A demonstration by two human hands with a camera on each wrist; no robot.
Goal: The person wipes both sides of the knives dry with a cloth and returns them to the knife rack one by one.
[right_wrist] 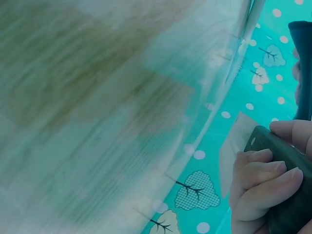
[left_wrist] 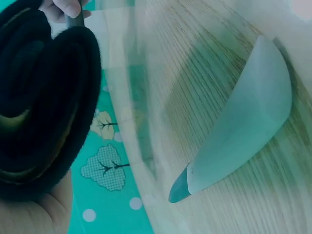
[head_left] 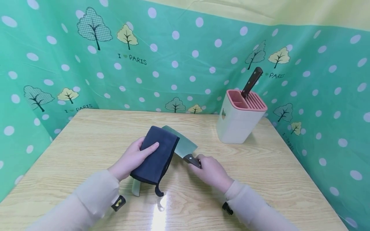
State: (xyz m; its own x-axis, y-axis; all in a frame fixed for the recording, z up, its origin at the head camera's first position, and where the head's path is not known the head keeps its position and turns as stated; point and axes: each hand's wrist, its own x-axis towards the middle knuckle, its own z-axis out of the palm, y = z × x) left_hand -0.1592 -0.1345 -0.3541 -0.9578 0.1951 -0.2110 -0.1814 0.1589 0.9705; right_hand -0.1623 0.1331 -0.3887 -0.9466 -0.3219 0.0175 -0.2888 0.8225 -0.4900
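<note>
My left hand holds a folded dark navy cloth with black edging and a hanging loop, thumb on top. In the left wrist view the rolled folds of the cloth show from the side. My right hand grips the dark riveted handle of a cleaver, fingers curled round it in the right wrist view. The wide cleaver blade points up and left, its far part hidden behind the cloth. Whether cloth and blade touch, I cannot tell.
A pale curved object with a darker narrow end lies on the wooden table below the left hand. At the back right stands a white knife block with a pink top, holding a dark-handled knife. Patterned green curtains surround the table.
</note>
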